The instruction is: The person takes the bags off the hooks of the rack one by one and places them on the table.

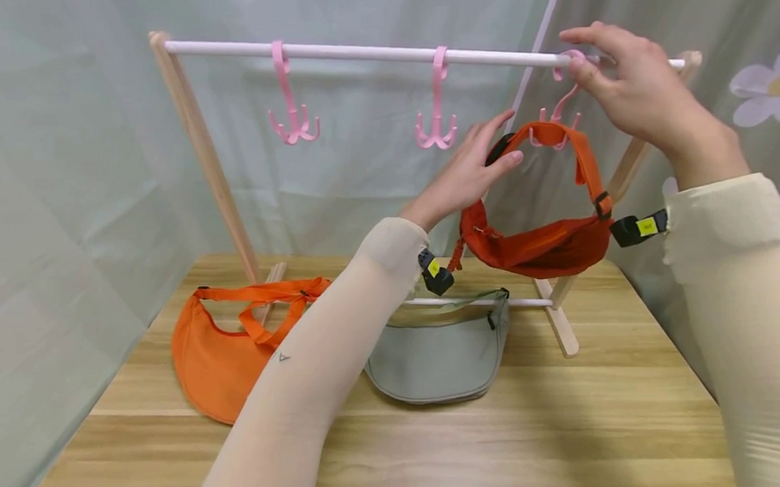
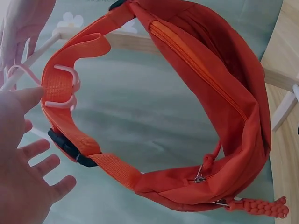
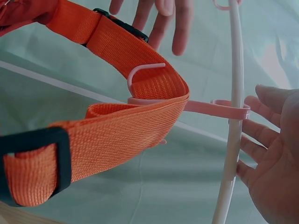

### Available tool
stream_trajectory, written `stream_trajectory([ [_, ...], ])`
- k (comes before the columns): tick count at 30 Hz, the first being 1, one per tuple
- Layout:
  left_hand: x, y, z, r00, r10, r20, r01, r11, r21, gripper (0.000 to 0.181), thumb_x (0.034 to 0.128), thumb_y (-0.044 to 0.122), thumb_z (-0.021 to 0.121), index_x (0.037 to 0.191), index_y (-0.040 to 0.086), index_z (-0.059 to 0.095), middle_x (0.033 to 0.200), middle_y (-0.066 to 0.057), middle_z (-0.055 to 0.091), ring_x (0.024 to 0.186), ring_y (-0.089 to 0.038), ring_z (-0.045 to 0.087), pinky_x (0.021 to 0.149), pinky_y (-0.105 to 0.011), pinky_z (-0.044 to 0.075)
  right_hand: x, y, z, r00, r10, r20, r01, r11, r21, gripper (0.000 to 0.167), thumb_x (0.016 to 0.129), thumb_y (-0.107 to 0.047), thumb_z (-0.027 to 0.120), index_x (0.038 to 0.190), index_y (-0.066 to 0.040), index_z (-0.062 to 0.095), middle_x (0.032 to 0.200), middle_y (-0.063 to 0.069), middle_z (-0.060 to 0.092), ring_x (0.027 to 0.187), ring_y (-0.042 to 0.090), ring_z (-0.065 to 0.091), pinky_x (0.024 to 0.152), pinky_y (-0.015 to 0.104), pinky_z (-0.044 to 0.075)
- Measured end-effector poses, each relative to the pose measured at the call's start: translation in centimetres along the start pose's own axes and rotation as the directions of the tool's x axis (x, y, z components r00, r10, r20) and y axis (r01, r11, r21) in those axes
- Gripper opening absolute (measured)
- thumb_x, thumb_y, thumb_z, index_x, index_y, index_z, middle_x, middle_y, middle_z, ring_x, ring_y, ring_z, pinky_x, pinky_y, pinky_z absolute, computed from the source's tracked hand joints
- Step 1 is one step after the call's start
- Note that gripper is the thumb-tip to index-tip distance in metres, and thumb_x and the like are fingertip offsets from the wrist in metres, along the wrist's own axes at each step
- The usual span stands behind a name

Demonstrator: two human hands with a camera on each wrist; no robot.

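A red-orange waist bag (image 1: pixel 535 244) hangs by its webbing strap (image 3: pixel 135 126) from a pink multi-prong hook (image 1: pixel 565 103) on the rack's white rod (image 1: pixel 373 53). My left hand (image 1: pixel 463 170) is spread beside the strap, near its black buckle (image 2: pixel 70 148). In the left wrist view, the thumb tip lies close to the webbing; contact is unclear. Up at the rod, my right hand (image 1: pixel 643 87) reaches around the hook's top with loosely extended fingers. The right wrist view shows its fingertips against or just behind the rod, gripping nothing.
Two more pink hooks, one at left (image 1: pixel 291 106) and one in the middle (image 1: pixel 437 99), hang bare. An orange bag (image 1: pixel 218 367) and a grey bag (image 1: pixel 437 364) lie on the wooden table (image 1: pixel 551 443). Wooden legs (image 1: pixel 203 145) hold the rod; a curtain (image 1: pixel 69 182) hangs behind.
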State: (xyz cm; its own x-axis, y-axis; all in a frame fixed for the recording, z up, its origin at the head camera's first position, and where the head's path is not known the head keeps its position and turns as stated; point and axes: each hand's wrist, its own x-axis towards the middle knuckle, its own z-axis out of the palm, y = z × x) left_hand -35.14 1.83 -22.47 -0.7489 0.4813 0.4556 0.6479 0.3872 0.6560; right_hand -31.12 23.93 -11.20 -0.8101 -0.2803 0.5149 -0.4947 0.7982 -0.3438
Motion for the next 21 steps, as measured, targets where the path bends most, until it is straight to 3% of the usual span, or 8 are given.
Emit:
stream_trajectory([
  [6, 0.6, -0.2, 0.1, 1.000, -0.013, 0.005, 0.013, 1.000, -0.005, 0.070, 0.1075, 0.041, 0.056, 0.167, 0.026, 0.022, 0.168, 0.000, 0.024, 0.151, -0.010, 0.028, 0.122, -0.031, 0.028, 0.0, -0.1, 0.0, 1.000, 0.004, -0.001, -0.004, 1.000, -0.015, 0.049, 0.112, -0.035, 0.047, 0.159, -0.022, 0.046, 0.139, 0.013, 0.060, 0.134, 0.034, 0.049, 0.120, 0.054, 0.027],
  [14, 0.8, -0.9, 0.8, 0.999, -0.034, 0.005, 0.034, 0.998, -0.057, 0.069, 0.1072, 0.032, 0.059, 0.166, 0.023, 0.024, 0.162, -0.007, 0.035, 0.144, -0.014, 0.039, 0.116, -0.026, 0.035, 0.0, 0.0, -0.1, 0.999, -0.020, 0.050, 0.020, 1.000, -0.001, 0.047, 0.112, -0.023, 0.048, 0.158, -0.014, 0.045, 0.166, 0.011, 0.035, 0.155, 0.029, 0.027, 0.127, 0.053, 0.011],
  [17, 0.6, -1.3, 1.2, 1.000, -0.030, -0.004, 0.029, 0.994, -0.102, 0.064, 0.1079, 0.022, 0.058, 0.165, 0.020, 0.028, 0.155, -0.009, 0.043, 0.134, -0.016, 0.048, 0.109, -0.025, 0.041, 0.0, 0.1, 0.2, 0.998, -0.019, 0.056, 0.021, 0.999, -0.038, 0.047, 0.111, -0.018, 0.048, 0.158, -0.017, 0.047, 0.156, 0.011, 0.048, 0.137, 0.022, 0.047, 0.119, 0.038, 0.025],
  [19, 0.4, -1.6, 1.4, 0.999, -0.028, -0.021, 0.025, 0.989, -0.144, 0.060, 0.1085, 0.017, 0.056, 0.163, 0.017, 0.031, 0.147, -0.011, 0.050, 0.124, -0.020, 0.055, 0.101, -0.027, 0.047, 0.0, 0.1, 0.4, 0.998, -0.017, 0.053, 0.021, 0.997, -0.069, 0.048, 0.111, -0.016, 0.048, 0.158, -0.020, 0.047, 0.147, 0.010, 0.054, 0.115, 0.022, 0.051, 0.100, 0.031, 0.034],
  [21, 0.2, -2.0, 1.4, 0.999, -0.029, -0.044, 0.020, 0.981, -0.194, 0.055, 0.1087, 0.014, 0.055, 0.160, 0.015, 0.035, 0.138, -0.013, 0.056, 0.114, -0.023, 0.060, 0.093, -0.029, 0.049, 0.1, -0.1, 0.6, 0.999, -0.018, 0.046, 0.023, 0.994, -0.110, 0.049, 0.111, -0.015, 0.048, 0.159, -0.023, 0.046, 0.138, 0.010, 0.056, 0.099, 0.024, 0.045, 0.084, 0.031, 0.032],
])
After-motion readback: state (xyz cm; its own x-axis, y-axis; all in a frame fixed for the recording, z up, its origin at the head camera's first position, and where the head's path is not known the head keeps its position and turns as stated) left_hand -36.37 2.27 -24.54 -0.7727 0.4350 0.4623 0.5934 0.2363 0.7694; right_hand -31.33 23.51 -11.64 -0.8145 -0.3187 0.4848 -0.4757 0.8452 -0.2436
